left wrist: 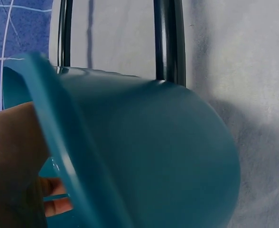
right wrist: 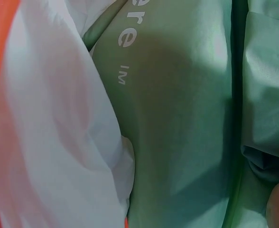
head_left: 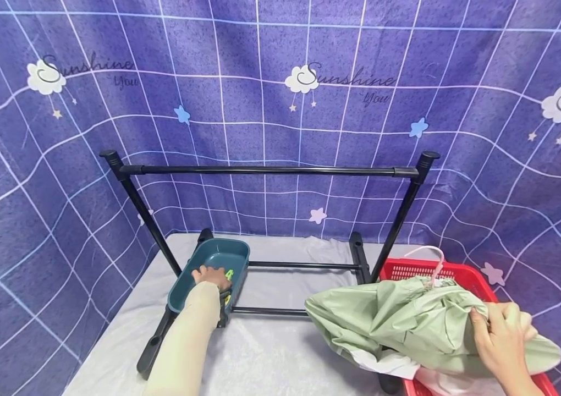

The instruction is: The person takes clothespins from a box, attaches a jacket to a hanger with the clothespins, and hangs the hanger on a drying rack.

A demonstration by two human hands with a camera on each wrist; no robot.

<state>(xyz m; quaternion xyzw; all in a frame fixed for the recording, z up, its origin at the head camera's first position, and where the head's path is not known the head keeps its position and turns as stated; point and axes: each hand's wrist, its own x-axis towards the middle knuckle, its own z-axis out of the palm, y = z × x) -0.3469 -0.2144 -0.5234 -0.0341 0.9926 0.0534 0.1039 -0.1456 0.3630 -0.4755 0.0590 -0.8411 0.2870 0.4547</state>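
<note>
In the head view my left hand (head_left: 213, 276) reaches down into a teal basin (head_left: 220, 247) at the rack's left side. A small bright green object (head_left: 229, 274) lies beside the fingers. The left wrist view shows some fingertips (left wrist: 56, 206) past the basin's rim, but the wall hides whatever they touch. My right hand (head_left: 503, 336) grips the right part of a light green garment (head_left: 409, 316), thumb on top. From its collar rises the hook of a pink hanger (head_left: 440, 263). White lettering on the garment appears in the right wrist view.
A black rack (head_left: 280, 170) with a top bar and two lower bars stands on a grey cloth surface (head_left: 270, 357). Beneath the garment is a red basket (head_left: 463, 270) with white fabric (head_left: 384, 363) at it. A purple patterned curtain (head_left: 280, 132) hangs behind.
</note>
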